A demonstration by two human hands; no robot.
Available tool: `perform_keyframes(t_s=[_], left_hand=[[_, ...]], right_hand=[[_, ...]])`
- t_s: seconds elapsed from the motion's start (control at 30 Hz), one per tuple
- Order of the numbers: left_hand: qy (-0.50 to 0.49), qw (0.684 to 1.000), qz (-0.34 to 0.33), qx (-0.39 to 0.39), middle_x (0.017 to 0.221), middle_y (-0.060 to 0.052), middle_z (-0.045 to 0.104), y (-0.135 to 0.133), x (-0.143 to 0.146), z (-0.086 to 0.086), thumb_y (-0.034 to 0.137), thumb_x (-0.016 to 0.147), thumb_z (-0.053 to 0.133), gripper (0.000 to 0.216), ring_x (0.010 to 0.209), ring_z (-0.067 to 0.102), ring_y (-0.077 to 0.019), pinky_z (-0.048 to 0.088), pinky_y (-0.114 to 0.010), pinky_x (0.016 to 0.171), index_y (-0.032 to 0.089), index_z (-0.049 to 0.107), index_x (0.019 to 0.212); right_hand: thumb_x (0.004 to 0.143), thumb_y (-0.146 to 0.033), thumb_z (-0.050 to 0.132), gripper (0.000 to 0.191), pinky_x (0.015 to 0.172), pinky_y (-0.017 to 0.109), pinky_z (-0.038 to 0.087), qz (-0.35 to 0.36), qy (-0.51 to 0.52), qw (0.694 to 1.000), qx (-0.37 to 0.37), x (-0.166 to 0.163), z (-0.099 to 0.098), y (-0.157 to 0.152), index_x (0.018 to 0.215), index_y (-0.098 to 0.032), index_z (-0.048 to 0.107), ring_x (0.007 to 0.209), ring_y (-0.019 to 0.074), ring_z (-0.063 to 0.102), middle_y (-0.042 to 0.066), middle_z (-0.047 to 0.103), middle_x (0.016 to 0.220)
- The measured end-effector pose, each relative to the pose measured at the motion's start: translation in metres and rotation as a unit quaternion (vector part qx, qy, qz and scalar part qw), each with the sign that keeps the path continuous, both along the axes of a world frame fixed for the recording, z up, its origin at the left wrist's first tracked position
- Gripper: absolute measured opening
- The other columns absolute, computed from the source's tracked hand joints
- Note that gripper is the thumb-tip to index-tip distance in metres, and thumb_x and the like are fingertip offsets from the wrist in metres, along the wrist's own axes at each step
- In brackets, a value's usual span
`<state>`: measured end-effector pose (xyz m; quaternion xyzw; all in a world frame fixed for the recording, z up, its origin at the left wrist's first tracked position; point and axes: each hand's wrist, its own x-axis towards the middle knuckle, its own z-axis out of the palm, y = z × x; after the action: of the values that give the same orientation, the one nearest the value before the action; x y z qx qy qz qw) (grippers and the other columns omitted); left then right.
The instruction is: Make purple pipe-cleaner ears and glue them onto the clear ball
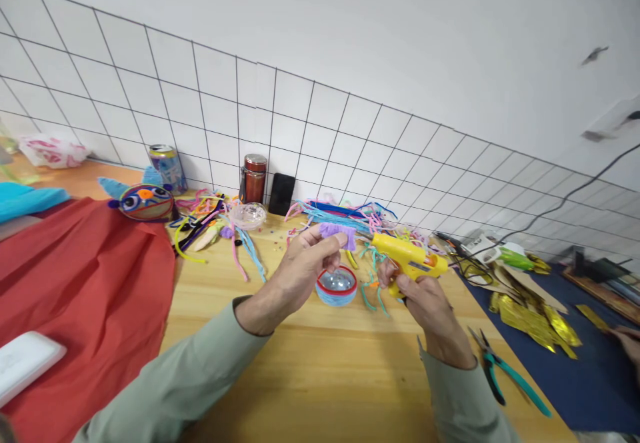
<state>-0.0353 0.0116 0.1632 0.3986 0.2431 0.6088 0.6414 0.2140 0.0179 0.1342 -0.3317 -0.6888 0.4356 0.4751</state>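
Pinched in the fingers of my left hand [311, 256] is a fuzzy purple piece [345, 235], apparently made of pipe cleaners. My right hand [425, 303] grips a yellow glue gun [407, 254] by its handle. Its nozzle points left and comes close to the purple piece; whether they touch I cannot tell. Below and between my hands stands a small round bowl shape [337, 294], wrapped in light blue with a red rim and a shiny clear inside. Teal pipe cleaner pieces [371, 296] lie just right of it.
Pliers [515, 373] with teal handles lie at the right. Pipe cleaners [335, 215], a red jar [254, 178], a phone [281, 193] and a can [168, 166] line the back. A decorated face craft [145, 202] sits left by red cloth [100, 296]. Another person's hand [629, 343] shows far right.
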Motion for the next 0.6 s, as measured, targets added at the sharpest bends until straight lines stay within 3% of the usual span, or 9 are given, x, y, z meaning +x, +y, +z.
perform_keyframes(t_s=[0.6], left_hand=[[0.012,1.000,0.006,0.001,0.066,0.002,0.058,0.0009,0.0001,-0.0026,0.050,0.073,0.095,0.042,0.055,0.047,-0.0079,0.036,-0.024,0.054,0.017,0.067,0.074]], right_hand=[[0.094,-0.069,0.074,0.046,0.081,0.040,0.051,-0.010,-0.021,1.000,0.000,0.0001,0.0008,-0.0001,0.091,-0.023,0.073,0.078,0.0221,0.058,0.004,0.066,0.085]])
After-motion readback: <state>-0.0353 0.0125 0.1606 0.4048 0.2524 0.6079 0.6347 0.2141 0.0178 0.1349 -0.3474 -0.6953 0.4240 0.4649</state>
